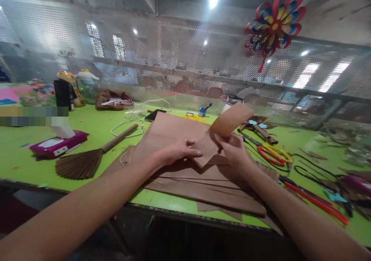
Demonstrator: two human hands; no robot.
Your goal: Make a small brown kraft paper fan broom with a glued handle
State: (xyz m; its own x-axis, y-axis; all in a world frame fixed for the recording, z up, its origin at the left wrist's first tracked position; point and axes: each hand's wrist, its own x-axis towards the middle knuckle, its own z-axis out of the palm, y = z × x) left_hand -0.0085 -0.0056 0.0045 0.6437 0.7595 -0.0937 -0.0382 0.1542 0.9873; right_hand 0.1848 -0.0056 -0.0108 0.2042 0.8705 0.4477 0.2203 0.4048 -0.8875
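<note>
Between my hands is a strip of brown kraft paper (pixel 230 119), its far end curling up to the right. My left hand (pixel 184 151) pinches the strip's near left edge between thumb and fingers. On the right edge, my right hand (pixel 230 147) grips it, fingers bent and partly hidden behind the paper. Below them lies a stack of larger brown paper sheets (pixel 203 187) at the table's front edge. Left of the stack rests a pleated brown paper fan with a rolled handle (pixel 82 162).
On the green table (pixel 162 203) are a purple tape dispenser or similar device (pixel 59 143) and a white cable (pixel 124 122) at left. Scissors with red and yellow handles (pixel 274 156) and an orange-red cutter (pixel 315 201) lie right. Perforated metal mesh (pixel 179 60) stands behind.
</note>
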